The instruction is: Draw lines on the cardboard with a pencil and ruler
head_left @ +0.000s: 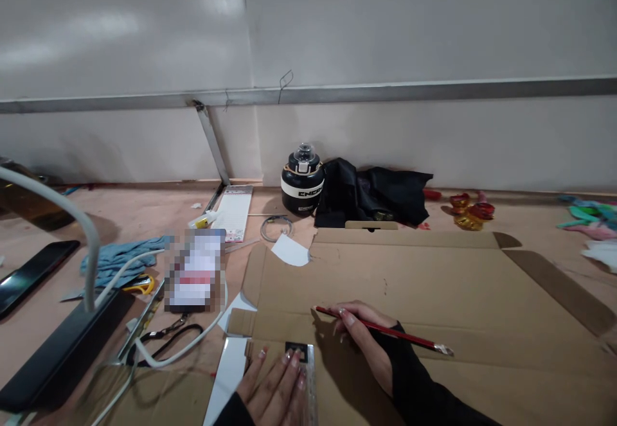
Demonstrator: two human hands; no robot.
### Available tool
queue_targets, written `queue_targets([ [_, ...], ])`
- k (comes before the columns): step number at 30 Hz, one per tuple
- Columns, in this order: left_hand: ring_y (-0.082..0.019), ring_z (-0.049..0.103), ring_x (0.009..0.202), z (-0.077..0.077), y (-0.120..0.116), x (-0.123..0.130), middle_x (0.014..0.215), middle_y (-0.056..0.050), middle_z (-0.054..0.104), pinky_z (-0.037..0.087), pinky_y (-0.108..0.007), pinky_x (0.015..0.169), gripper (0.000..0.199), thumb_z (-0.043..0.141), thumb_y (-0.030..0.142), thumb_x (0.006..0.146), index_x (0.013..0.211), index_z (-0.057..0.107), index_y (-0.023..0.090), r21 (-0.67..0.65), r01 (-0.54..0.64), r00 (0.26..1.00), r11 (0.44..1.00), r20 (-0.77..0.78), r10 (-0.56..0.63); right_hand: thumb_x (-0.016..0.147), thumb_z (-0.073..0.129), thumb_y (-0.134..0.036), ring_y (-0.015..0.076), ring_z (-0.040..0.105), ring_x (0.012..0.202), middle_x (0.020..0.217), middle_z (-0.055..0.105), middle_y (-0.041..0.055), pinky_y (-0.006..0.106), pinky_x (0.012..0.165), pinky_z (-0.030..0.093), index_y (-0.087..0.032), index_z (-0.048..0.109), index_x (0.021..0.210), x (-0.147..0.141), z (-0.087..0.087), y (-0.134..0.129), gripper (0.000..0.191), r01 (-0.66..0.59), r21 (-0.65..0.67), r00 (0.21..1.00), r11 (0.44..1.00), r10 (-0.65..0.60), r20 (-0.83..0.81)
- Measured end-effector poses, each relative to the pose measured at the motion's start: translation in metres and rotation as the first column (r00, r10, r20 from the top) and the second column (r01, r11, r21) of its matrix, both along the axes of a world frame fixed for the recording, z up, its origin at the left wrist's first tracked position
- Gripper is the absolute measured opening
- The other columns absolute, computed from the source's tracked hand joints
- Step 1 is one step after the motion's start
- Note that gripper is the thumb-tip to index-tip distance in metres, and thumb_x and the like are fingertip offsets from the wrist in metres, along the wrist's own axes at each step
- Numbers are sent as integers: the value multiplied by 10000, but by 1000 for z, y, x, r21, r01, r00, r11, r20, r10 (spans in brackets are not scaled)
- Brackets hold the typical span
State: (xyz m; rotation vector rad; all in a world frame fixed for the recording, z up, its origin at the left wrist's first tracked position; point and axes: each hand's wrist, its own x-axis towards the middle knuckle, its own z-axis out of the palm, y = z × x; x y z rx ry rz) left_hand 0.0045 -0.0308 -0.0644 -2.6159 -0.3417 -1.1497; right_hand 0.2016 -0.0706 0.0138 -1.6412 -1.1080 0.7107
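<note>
A flattened cardboard box (pixel 434 284) lies in front of me. My right hand (pixel 369 336) grips a slim red pencil (pixel 409 335) between thumb and fingers, its pointed end to the left just over the cardboard and its pale end to the right. To the left, my left hand (pixel 277 384) rests flat with fingers stretched out on a brown card piece with a small black patch (pixel 296 351). A clear strip (pixel 311 381), perhaps a ruler, shows along the right side of that hand. White paper (pixel 226 374) sticks out at the left.
At the back stand a black bottle (pixel 303 182) and a crumpled black cloth (pixel 373 195). To the left lie a phone (pixel 195 272), blue gloves (pixel 123 259), a yellow-handled cutting tool (pixel 142 284), a black lamp base (pixel 67 352) with a white stem, and a dark phone (pixel 36 275).
</note>
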Motion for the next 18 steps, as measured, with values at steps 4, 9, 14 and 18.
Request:
queue_targets([
  [4,-136,428,1175,6,9,2,1008,-28,648,155,-400,1080,381,233,89,895,940,606,152,-68,-13,1000,998,-25,11,765,480,-383,168,590,515,588,660,62,277,485,480,-140,645,793,-1,-3,0,295,41,-10,996,999,-42,-79],
  [9,-153,358,1230,8,25,3,1168,-52,567,109,-423,1079,344,300,77,856,1088,544,148,-82,-88,982,993,-174,72,771,514,-397,185,618,609,676,685,82,290,558,496,-144,660,798,0,-8,0,293,16,-2,998,1000,-16,-64],
  [14,-158,382,1214,0,30,10,1139,-65,585,142,-419,1071,337,316,67,839,1073,546,144,-92,-114,990,989,-95,105,762,525,-420,184,625,592,659,694,75,281,537,501,-152,683,785,-1,-5,0,312,4,4,998,1000,-4,-61],
  [18,-174,411,1191,-5,38,13,1156,-87,571,136,-424,1068,327,304,156,874,1116,522,130,-76,-106,987,992,-131,95,725,548,-368,191,641,585,659,711,78,292,545,515,-165,696,752,-3,-2,2,252,64,34,997,997,-62,-41],
])
